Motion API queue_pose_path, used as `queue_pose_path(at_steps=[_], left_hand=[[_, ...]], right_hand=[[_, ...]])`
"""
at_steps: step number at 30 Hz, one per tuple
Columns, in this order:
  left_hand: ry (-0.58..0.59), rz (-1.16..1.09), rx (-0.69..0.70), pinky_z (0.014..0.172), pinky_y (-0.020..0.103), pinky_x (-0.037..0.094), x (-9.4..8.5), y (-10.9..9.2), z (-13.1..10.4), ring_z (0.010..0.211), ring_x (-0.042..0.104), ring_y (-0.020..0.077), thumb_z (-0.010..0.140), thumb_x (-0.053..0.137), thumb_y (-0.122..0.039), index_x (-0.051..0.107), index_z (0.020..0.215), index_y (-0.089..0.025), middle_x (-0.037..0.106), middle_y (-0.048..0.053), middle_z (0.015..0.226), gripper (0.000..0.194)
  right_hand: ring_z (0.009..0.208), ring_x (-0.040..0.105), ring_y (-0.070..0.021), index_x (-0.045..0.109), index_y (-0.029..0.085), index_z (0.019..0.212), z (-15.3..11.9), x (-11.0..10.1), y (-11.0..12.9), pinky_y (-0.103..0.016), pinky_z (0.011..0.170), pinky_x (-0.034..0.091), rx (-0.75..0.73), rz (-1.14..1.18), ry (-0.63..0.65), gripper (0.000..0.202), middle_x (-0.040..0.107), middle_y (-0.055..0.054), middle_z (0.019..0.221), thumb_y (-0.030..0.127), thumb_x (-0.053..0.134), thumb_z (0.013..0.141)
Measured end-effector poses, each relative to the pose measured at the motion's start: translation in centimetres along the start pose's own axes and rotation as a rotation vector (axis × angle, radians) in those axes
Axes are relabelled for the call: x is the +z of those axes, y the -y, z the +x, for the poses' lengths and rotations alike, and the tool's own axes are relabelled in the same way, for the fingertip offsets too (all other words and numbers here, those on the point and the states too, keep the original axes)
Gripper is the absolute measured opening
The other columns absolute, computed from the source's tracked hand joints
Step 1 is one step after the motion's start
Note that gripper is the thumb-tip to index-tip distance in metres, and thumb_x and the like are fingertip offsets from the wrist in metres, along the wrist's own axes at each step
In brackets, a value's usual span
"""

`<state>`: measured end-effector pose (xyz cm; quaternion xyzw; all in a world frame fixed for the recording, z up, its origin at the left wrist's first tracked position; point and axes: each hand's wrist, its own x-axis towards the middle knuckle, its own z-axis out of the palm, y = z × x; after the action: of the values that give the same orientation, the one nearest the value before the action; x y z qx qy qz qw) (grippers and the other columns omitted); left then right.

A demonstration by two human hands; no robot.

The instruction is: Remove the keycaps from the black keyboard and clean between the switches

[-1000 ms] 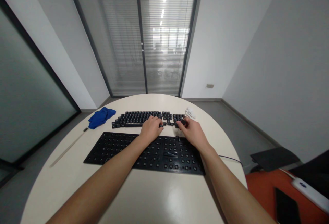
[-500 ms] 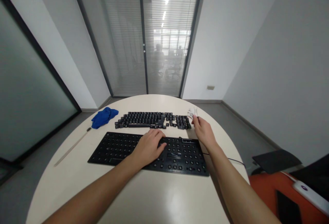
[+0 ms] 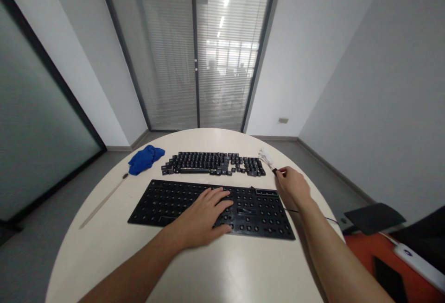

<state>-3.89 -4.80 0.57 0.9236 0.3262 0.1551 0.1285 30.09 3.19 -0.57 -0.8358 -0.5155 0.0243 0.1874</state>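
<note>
A black keyboard base [image 3: 141,210] with its key caps off lies across the table in front of me. My left hand [image 3: 205,215] rests on its middle, fingers spread and flat. Beyond the base, the loose black keycaps [image 3: 200,159] are laid out roughly in keyboard order. At the right end of these, my right hand [image 3: 292,185] pinches a small black piece [image 3: 275,171] between thumb and fingertips; its exact kind is too small to tell. Just past it lies a small pile of white, thin pieces [image 3: 265,155], possibly used swabs or tissue.
A crumpled blue cloth [image 3: 146,158] lies at the far left of the round table [image 3: 222,270]. Near it is a long thin stick with a dark tip [image 3: 104,201]. The keyboard's cable [image 3: 332,220] runs off the right edge, beside an orange chair [image 3: 361,252] holding a white power strip [image 3: 420,266].
My left hand has spread its fingers and shifted nearer to me on the base. My right hand has drawn back from the white pile, with the black piece now showing at its fingertips.
</note>
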Motion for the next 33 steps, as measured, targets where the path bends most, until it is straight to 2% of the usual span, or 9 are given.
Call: queue_pose_path(at_steps=[6, 11, 17, 20, 24, 30, 33], left_hand=[[-0.017, -0.003, 0.016, 0.121, 0.054, 0.023, 0.3, 0.1, 0.0, 0.146, 0.03, 0.0287, 0.092, 0.061, -0.044, 0.046, 0.142, -0.027, 0.042, 0.009, 0.153, 0.055], [-0.024, 0.009, 0.018, 0.121, 0.053, 0.024, 0.3, 0.1, 0.1, 0.146, 0.031, 0.0283, 0.092, 0.06, -0.045, 0.046, 0.142, -0.027, 0.042, 0.009, 0.154, 0.055], [-0.021, 0.024, 0.001, 0.12, 0.054, 0.025, 0.3, -0.1, 0.2, 0.146, 0.031, 0.0292, 0.092, 0.06, -0.046, 0.047, 0.142, -0.026, 0.042, 0.01, 0.153, 0.055], [-0.033, 0.009, 0.007, 0.12, 0.054, 0.025, 0.4, -0.1, 0.1, 0.146, 0.031, 0.0289, 0.092, 0.06, -0.044, 0.046, 0.142, -0.027, 0.043, 0.009, 0.153, 0.055], [-0.036, 0.004, 0.009, 0.12, 0.054, 0.025, 0.5, 0.0, 0.2, 0.145, 0.032, 0.029, 0.092, 0.061, -0.044, 0.047, 0.141, -0.027, 0.043, 0.009, 0.153, 0.055], [-0.048, 0.027, -0.016, 0.12, 0.053, 0.025, 0.7, -0.1, 0.3, 0.145, 0.032, 0.0281, 0.092, 0.06, -0.046, 0.047, 0.141, -0.026, 0.044, 0.008, 0.152, 0.054], [-0.058, 0.056, -0.02, 0.12, 0.052, 0.025, 1.1, -0.6, 0.5, 0.145, 0.033, 0.028, 0.093, 0.058, -0.048, 0.047, 0.141, -0.024, 0.043, 0.009, 0.153, 0.055]], right_hand=[[0.093, 0.069, -0.0336, 0.074, 0.019, 0.104, -0.2, -0.2, 0.0, -0.037, 0.069, 0.047, -0.001, -0.065, -0.005, 0.039, 0.074, -0.018, 0.1, 0.044, 0.048, 0.09], [0.093, 0.068, -0.0327, 0.074, 0.02, 0.105, -0.4, 0.2, 0.0, -0.038, 0.071, 0.048, -0.046, -0.066, -0.027, 0.044, 0.074, -0.017, 0.104, 0.052, 0.05, 0.087], [0.087, 0.069, -0.0337, 0.077, 0.021, 0.098, -0.8, -0.8, 1.0, -0.037, 0.065, 0.046, 0.002, -0.039, -0.041, 0.046, 0.075, -0.018, 0.095, 0.056, 0.053, 0.083], [0.088, 0.069, -0.0324, 0.076, 0.021, 0.104, -0.4, -1.1, 1.0, -0.036, 0.066, 0.046, 0.006, 0.008, -0.089, 0.048, 0.075, -0.016, 0.098, 0.058, 0.054, 0.083], [0.088, 0.069, -0.0308, 0.074, 0.022, 0.11, 0.3, -0.6, 0.7, -0.035, 0.067, 0.047, 0.003, 0.046, -0.116, 0.048, 0.075, -0.013, 0.1, 0.057, 0.053, 0.086], [0.092, 0.068, -0.0327, 0.074, 0.022, 0.108, 0.3, 0.5, 0.9, -0.038, 0.071, 0.047, 0.021, 0.033, -0.065, 0.047, 0.074, -0.016, 0.101, 0.057, 0.053, 0.086], [0.094, 0.068, -0.033, 0.072, 0.019, 0.114, 0.3, 0.3, 0.9, -0.038, 0.072, 0.047, -0.01, 0.03, -0.061, 0.052, 0.073, -0.016, 0.105, 0.059, 0.051, 0.087]])
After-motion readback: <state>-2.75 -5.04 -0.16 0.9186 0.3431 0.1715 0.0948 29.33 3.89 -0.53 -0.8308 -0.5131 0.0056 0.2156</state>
